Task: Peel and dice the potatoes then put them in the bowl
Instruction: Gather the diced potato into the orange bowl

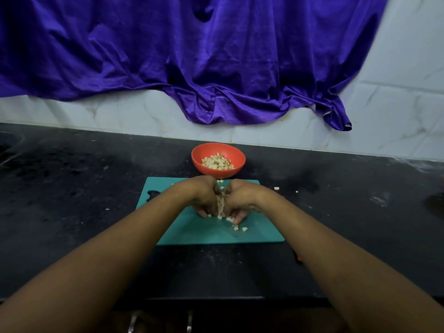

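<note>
Scooping dice (220, 205) off the board (192, 233), I curl left hand (204, 198) and right hand (241, 200) round them. Most lie in the bowl (217, 173).

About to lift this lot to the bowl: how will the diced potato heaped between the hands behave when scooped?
The diced potato is loose small cubes, so it will probably shed pieces; strays lie on the cutting board. Being small, it is likely light. Cut faces may be damp and slippery.
</note>
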Demonstrator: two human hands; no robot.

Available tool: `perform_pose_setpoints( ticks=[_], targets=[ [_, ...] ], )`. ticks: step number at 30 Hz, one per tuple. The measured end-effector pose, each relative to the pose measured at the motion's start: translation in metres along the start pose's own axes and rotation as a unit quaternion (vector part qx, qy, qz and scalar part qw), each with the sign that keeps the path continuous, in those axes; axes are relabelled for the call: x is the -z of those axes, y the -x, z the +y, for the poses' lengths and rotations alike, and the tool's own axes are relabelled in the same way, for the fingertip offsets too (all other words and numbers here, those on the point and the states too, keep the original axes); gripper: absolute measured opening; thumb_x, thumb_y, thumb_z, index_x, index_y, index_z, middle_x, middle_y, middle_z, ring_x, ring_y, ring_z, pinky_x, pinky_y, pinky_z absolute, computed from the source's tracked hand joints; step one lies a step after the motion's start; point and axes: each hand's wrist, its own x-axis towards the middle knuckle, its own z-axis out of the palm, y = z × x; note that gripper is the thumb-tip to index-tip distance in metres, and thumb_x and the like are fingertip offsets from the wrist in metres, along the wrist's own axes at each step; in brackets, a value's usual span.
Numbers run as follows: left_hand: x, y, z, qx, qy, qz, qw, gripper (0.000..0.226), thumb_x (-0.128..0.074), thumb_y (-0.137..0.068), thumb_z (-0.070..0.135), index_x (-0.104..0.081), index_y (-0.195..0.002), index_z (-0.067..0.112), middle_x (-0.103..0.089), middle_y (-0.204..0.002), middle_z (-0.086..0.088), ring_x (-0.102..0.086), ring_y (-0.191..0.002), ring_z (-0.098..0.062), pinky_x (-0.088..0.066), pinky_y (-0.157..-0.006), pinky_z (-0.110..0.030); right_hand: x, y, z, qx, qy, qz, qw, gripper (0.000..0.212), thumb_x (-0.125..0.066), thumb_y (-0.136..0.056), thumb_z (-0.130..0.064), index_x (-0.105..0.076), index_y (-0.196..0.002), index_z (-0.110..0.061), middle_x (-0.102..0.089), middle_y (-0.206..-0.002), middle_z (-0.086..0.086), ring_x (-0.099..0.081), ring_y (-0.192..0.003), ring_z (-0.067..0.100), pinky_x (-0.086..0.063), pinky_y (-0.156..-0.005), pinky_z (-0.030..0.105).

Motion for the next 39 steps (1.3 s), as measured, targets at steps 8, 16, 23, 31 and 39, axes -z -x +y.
perform_pose_setpoints(
  ticks=[8,16,23,31,39],
  targets=[
    [0.004,-0.006,-0.001,0.003,0.178,0.003,0.984,0.035,-0.067,-0.084,-0.019,-0.068,-0.114,-0.002,-0.074,-0.099,-0.021,-0.076,-0.089,-0.029,-0.065,-0.071,-0.034,0.005,0.001,0.008,-0.004,-0.336,-0.043,0.941,0.032,-0.049,-0.087,0.02,-0.057,-0.117,0.012,-0.061,-0.119,0.031,-0.07,-0.107,0.046,-0.06,-0.092,0.052],
    [0.01,0.003,0.014,-0.049,0.156,0.037,0.986,0.035,-0.063,-0.086,-0.019,-0.071,-0.114,0.001,-0.074,-0.105,-0.02,-0.075,-0.091,-0.027,-0.064,-0.074,-0.033,0.006,0.008,0.013,-0.049,-0.589,-0.053,0.805,0.038,-0.038,-0.103,-0.014,-0.053,-0.129,0.009,-0.061,-0.128,0.03,-0.065,-0.114,0.046,-0.061,-0.081,0.056],
    [0.018,0.014,0.042,-0.088,0.086,0.059,0.991,0.038,-0.043,-0.098,-0.013,-0.073,-0.11,0.008,-0.076,-0.1,-0.02,-0.074,-0.09,-0.027,-0.062,-0.089,-0.041,-0.003,0.017,0.0,-0.023,-0.71,-0.03,0.703,0.048,-0.025,-0.109,-0.016,-0.065,-0.112,0.01,-0.072,-0.108,0.027,-0.069,-0.101,0.037,-0.056,-0.093,0.047],
    [0.029,0.02,0.04,-0.149,0.037,0.046,0.987,0.031,-0.056,-0.092,-0.016,-0.075,-0.106,0.004,-0.077,-0.102,-0.014,-0.075,-0.089,-0.018,-0.063,-0.075,-0.03,-0.019,0.014,-0.002,-0.022,-0.791,-0.006,0.611,0.042,-0.028,-0.111,-0.016,-0.063,-0.107,0.006,-0.07,-0.094,0.022,-0.067,-0.089,0.031,-0.055,-0.07,0.041],
    [0.039,0.019,0.026,-0.212,0.068,0.079,0.972,0.017,-0.07,-0.09,-0.003,-0.076,-0.101,0.008,-0.078,-0.09,-0.009,-0.068,-0.072,-0.014,-0.057,-0.062,-0.023,-0.014,0.011,-0.01,-0.016,-0.81,-0.01,0.586,0.04,-0.031,-0.111,-0.018,-0.062,-0.109,0.007,-0.067,-0.091,0.022,-0.064,-0.074,0.029,-0.056,-0.064,0.04]
  ],
)
